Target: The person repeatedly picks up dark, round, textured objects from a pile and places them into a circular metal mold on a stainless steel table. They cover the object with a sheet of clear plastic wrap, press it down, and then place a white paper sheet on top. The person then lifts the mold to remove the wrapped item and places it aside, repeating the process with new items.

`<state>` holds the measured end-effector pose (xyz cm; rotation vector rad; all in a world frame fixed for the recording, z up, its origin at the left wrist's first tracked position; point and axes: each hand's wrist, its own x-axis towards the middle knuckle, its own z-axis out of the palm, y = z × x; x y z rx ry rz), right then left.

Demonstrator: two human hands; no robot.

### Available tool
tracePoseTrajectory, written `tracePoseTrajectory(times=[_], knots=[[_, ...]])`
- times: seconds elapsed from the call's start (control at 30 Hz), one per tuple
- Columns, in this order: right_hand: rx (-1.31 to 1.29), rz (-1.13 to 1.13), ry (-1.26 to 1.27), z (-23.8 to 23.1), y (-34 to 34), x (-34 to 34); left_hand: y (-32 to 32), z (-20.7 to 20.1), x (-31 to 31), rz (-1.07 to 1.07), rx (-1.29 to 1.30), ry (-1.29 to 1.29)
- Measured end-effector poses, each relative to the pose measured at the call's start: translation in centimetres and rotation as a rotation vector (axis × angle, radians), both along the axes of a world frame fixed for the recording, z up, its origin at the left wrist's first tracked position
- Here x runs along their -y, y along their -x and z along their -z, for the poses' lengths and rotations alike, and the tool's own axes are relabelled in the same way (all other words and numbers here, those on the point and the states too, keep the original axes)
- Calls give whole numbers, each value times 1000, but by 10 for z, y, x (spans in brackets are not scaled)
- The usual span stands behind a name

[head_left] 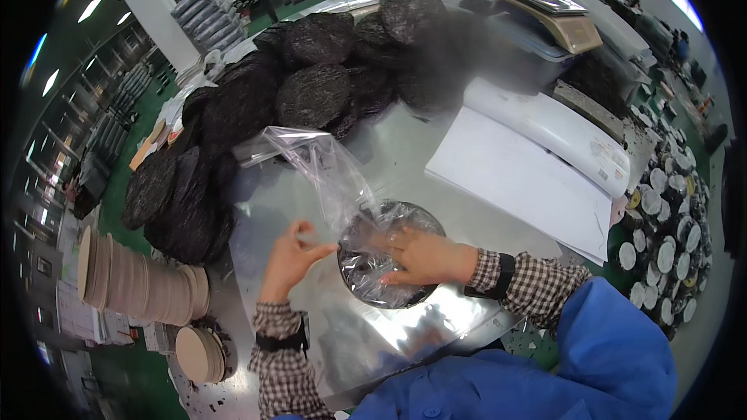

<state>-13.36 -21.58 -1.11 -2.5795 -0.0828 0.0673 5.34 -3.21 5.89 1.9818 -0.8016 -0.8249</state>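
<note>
One bare right hand lies on crinkled clear plastic film over a dark round object, its thumb spread from its blurred fingers, while the left hand hovers just beside the edge, thumb and fingers parted. The object sits on a shiny silver metal tabletop, before heaped black, rough-textured round slabs.

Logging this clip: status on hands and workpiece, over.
Right hand open on a film-covered dark round item. Left hand open near its left edge. Loose clear film trails off its far side.
</note>
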Motion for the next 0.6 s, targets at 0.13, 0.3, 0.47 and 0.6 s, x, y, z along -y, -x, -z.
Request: tracePoseTrajectory(times=[0.13, 0.3, 0.47, 0.6], knots=[[63, 451, -1170, -23, 10, 12, 48, 45, 28, 203, 388, 552], [446, -211, -458, -11, 6, 25, 58, 53, 28, 310, 417, -49], [226, 34, -224, -2, 8, -1, 91, 45, 16, 49, 122, 551], [-154, -279, -536, -49, 0, 58, 97, 55, 39, 278, 909, 159]])
